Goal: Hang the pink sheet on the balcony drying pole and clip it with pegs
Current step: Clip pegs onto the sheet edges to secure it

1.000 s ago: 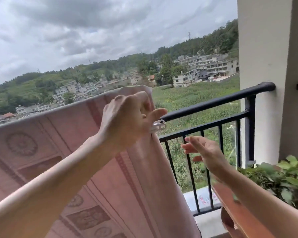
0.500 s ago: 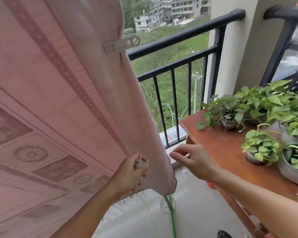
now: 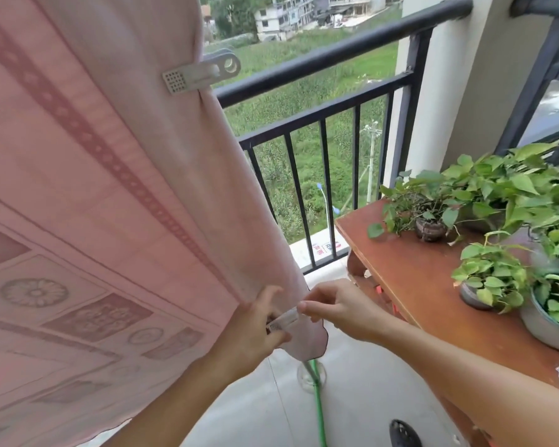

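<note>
The pink sheet (image 3: 94, 188) with a patterned border hangs down the left half of the view. A white peg (image 3: 200, 75) is clipped on its right edge, level with the black top rail (image 3: 336, 50). At the sheet's lower right corner, my left hand (image 3: 255, 330) grips a second white peg (image 3: 283, 320) against the cloth. My right hand (image 3: 339, 309) meets it from the right. Its thumb and forefinger pinch the peg's other end at the sheet's edge. The top of the sheet is out of view.
A black balcony railing (image 3: 323, 162) with vertical bars stands behind the sheet. A brown wooden table (image 3: 410, 279) at the right carries several potted green plants (image 3: 494, 279). A green hose (image 3: 318, 411) lies on the grey floor below my hands.
My view has dropped from the top rail to the sheet's lower corner. My left hand let go of the upper peg and came down with another. My right hand closed in on it.
</note>
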